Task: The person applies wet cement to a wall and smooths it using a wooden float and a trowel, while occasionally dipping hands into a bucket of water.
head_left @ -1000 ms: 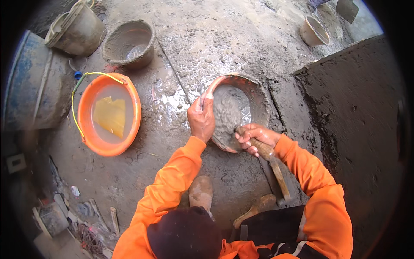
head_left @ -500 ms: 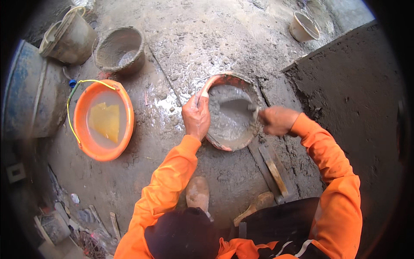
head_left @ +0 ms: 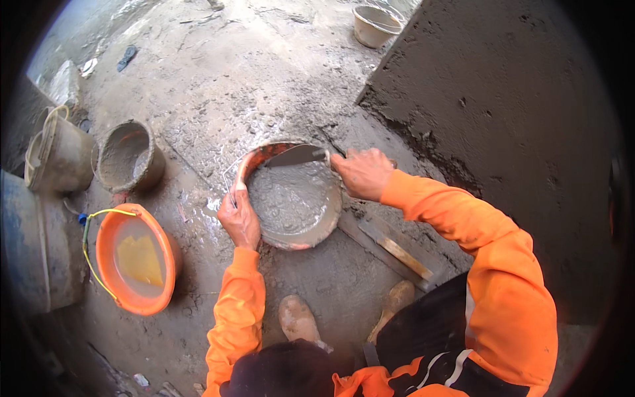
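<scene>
A mortar-smeared orange bucket (head_left: 253, 159) stands on the floor in front of me, holding wet grey mortar (head_left: 291, 198). My left hand (head_left: 239, 221) is closed on its left rim, near the thin wire handle. In my right hand (head_left: 364, 173), at the far right of the rim, is the handle of a trowel (head_left: 296, 155). Its pointed blade reaches leftward above the mortar, along the bucket's far inner wall. Part of the trowel's handle is hidden by my fingers.
To the left stands an orange bucket (head_left: 170, 291) of cloudy water with a yellow piece in it. Grey buckets (head_left: 157, 165) and a large drum (head_left: 30, 251) are beyond. A wood-handled float (head_left: 400, 255) lies by my right foot; a wall (head_left: 503, 99) rises at right.
The trowel has come up out of the mortar to the bucket's far rim, its blade now in plain sight. My left hand keeps its hold. The whole view has shifted.
</scene>
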A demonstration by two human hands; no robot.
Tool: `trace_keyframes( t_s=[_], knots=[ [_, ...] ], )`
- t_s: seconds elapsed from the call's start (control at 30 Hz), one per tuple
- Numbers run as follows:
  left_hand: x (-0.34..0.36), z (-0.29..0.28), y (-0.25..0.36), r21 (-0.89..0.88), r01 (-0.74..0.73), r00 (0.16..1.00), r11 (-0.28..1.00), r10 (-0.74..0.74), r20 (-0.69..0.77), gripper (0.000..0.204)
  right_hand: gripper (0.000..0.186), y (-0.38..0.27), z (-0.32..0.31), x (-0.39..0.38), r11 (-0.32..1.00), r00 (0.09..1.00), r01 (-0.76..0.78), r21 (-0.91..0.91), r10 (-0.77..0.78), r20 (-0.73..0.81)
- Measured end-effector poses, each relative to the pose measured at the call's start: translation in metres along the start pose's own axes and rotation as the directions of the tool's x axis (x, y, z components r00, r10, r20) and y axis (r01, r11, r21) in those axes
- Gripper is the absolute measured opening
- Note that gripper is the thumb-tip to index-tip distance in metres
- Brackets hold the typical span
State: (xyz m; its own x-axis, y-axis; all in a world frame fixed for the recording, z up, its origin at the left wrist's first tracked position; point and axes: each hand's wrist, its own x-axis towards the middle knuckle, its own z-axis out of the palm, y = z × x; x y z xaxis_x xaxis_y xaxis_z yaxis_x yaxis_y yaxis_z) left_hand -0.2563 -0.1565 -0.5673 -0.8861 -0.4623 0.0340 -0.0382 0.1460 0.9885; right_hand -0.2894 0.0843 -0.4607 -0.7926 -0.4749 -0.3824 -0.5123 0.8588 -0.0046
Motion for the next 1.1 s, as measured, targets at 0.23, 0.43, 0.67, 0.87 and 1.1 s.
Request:
trace_keyframes(
  t_s=[0.23, 0.43, 0.67, 0.87, 1.1],
  knots=[
    [-0.017, 0.011, 0.015, -0.067, -0.064, 0.998, 0.996, 0.063, -0.017, 0.032, 0.018, -0.044, 0.062, -0.013, 0.66, 0.945, -0.169, 0.732, -0.102, 0.31],
    [-0.022, 0.0, 0.017, -0.055, -0.028, 0.999, 0.998, 0.026, -0.044, 0.031, 0.024, -0.024, 0.048, -0.035, 0.325, 0.918, -0.328, 0.887, -0.111, 0.381],
    [-0.008, -0.019, -0.023, -0.015, 0.055, 0.985, 0.998, -0.056, -0.163, 0.032, 0.031, -0.016, 0.045, -0.039, 0.777, 0.979, -0.179, 0.604, 0.081, 0.187],
    [0.002, -0.041, -0.048, -0.203, 0.216, 0.95, 0.955, -0.254, -0.184, 0.03, 0.021, -0.012, -0.006, -0.063, 0.804, 0.995, 0.087, 0.589, -0.037, -0.096],
    [0.0, -0.031, -0.056, -0.458, 0.249, 0.936, 0.853, -0.334, -0.113, 0.021, 0.018, 0.107, -0.058, -0.08, 0.251, 0.873, -0.456, 0.854, -0.06, 0.484]
  ],
)
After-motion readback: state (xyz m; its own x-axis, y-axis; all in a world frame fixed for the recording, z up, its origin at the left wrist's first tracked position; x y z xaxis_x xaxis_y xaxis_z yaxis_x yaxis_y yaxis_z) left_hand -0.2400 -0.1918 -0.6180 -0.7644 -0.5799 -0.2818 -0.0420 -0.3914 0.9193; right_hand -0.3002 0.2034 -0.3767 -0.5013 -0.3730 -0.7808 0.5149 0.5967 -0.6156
